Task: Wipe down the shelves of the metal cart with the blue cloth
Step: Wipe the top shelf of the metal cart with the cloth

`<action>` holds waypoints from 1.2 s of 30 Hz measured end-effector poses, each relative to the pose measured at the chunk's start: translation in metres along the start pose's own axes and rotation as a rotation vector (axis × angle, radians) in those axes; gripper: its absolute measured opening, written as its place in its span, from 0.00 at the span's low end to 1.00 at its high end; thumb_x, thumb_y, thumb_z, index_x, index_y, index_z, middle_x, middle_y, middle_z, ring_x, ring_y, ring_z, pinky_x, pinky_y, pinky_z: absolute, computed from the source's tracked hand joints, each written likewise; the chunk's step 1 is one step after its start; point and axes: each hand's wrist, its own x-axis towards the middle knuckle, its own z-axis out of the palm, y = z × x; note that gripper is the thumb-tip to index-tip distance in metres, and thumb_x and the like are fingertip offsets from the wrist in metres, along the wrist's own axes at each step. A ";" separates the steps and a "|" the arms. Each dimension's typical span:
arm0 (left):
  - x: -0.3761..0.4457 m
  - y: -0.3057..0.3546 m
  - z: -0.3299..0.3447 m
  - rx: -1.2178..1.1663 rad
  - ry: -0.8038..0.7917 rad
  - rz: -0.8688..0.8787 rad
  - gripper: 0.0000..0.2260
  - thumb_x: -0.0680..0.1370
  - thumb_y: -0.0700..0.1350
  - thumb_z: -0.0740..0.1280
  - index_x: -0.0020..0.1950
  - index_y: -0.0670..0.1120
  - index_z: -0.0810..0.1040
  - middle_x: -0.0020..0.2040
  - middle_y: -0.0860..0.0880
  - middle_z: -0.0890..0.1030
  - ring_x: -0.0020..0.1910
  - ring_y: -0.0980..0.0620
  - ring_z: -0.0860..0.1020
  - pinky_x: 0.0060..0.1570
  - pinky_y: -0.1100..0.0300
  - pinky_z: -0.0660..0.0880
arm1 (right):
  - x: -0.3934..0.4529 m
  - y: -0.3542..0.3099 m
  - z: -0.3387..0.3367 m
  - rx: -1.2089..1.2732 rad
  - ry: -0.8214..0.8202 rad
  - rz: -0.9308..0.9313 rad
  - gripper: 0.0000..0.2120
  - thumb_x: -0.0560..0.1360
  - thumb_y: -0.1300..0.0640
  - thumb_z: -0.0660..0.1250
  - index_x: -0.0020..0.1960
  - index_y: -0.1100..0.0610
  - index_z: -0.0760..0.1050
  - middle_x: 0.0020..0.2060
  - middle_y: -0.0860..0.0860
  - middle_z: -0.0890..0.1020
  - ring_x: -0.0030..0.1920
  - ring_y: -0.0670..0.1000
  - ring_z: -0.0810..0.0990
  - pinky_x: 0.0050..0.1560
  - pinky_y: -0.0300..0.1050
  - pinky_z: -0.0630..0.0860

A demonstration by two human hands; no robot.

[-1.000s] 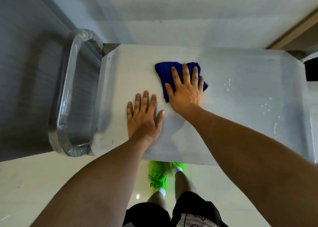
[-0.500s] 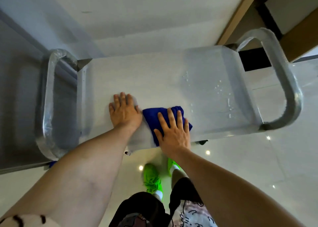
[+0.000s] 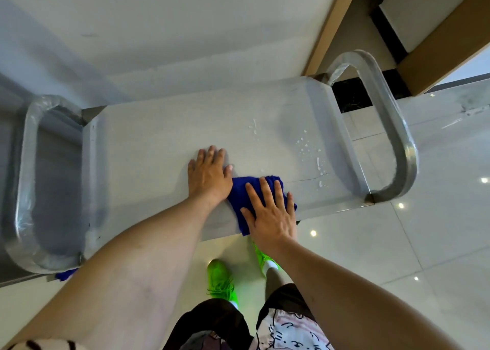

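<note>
The left hand (image 3: 209,173) rests flat and empty on the cart's top shelf (image 3: 148,137). Beside it the right hand (image 3: 273,214), fingers spread, presses the blue cloth (image 3: 241,193) at the near edge. Droplets (image 3: 309,151) toward the right edge remain unwiped.

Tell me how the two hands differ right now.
The right hand presses flat on the blue cloth at the shelf's near edge; the left hand rests on bare shelf, farther in. The right hand's fingers are spread; the left's are closer together. Both lie palm-down and open.
</note>
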 end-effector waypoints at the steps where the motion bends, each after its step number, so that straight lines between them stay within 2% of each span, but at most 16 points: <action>1: 0.001 0.000 0.002 -0.023 0.010 -0.024 0.25 0.85 0.55 0.50 0.81 0.50 0.55 0.82 0.48 0.53 0.80 0.45 0.49 0.77 0.43 0.50 | 0.005 0.004 -0.002 0.004 -0.004 0.001 0.29 0.80 0.34 0.37 0.79 0.39 0.39 0.81 0.48 0.44 0.79 0.55 0.36 0.76 0.59 0.34; 6: -0.002 -0.009 0.015 -0.103 0.085 -0.034 0.24 0.85 0.53 0.50 0.81 0.52 0.56 0.82 0.51 0.53 0.80 0.50 0.47 0.77 0.48 0.44 | 0.041 0.015 -0.011 0.034 0.010 0.011 0.30 0.80 0.33 0.37 0.80 0.40 0.41 0.81 0.50 0.45 0.79 0.55 0.34 0.76 0.56 0.33; 9: -0.005 -0.009 0.024 -0.112 0.139 -0.027 0.24 0.85 0.54 0.50 0.81 0.51 0.56 0.82 0.51 0.53 0.80 0.50 0.47 0.77 0.49 0.42 | 0.071 0.014 -0.020 0.062 0.070 0.012 0.31 0.81 0.34 0.43 0.81 0.43 0.46 0.81 0.52 0.49 0.79 0.58 0.38 0.76 0.57 0.34; 12: -0.010 -0.004 0.035 -0.083 0.212 -0.026 0.24 0.85 0.52 0.54 0.81 0.49 0.58 0.81 0.49 0.56 0.80 0.47 0.51 0.77 0.46 0.45 | 0.110 0.009 -0.030 0.060 0.120 0.006 0.31 0.81 0.36 0.47 0.81 0.46 0.51 0.81 0.55 0.52 0.79 0.60 0.42 0.77 0.60 0.39; 18: -0.009 -0.003 0.045 -0.017 0.279 -0.052 0.25 0.83 0.53 0.53 0.80 0.49 0.60 0.81 0.48 0.59 0.80 0.45 0.54 0.76 0.42 0.51 | 0.195 -0.002 -0.050 0.050 0.162 -0.065 0.32 0.81 0.36 0.48 0.81 0.47 0.52 0.80 0.56 0.53 0.79 0.62 0.43 0.77 0.62 0.40; 23: -0.008 -0.003 0.048 -0.023 0.310 -0.034 0.25 0.84 0.53 0.53 0.80 0.49 0.60 0.81 0.47 0.59 0.80 0.45 0.54 0.76 0.41 0.52 | 0.249 -0.022 -0.062 0.039 0.193 -0.053 0.33 0.80 0.35 0.45 0.81 0.47 0.51 0.81 0.56 0.53 0.79 0.62 0.43 0.77 0.63 0.41; 30: -0.001 0.004 0.049 -0.020 0.309 -0.058 0.25 0.83 0.53 0.53 0.80 0.49 0.60 0.81 0.47 0.59 0.80 0.45 0.53 0.76 0.42 0.52 | 0.256 -0.022 -0.072 0.021 0.178 -0.067 0.32 0.81 0.35 0.46 0.81 0.47 0.50 0.81 0.55 0.52 0.79 0.62 0.43 0.77 0.63 0.42; 36: -0.002 0.005 0.048 -0.020 0.280 -0.066 0.25 0.83 0.54 0.51 0.81 0.50 0.58 0.81 0.48 0.56 0.80 0.46 0.51 0.77 0.43 0.49 | 0.223 -0.017 -0.069 0.029 0.153 -0.070 0.31 0.82 0.36 0.48 0.81 0.47 0.50 0.81 0.55 0.51 0.79 0.63 0.43 0.77 0.63 0.43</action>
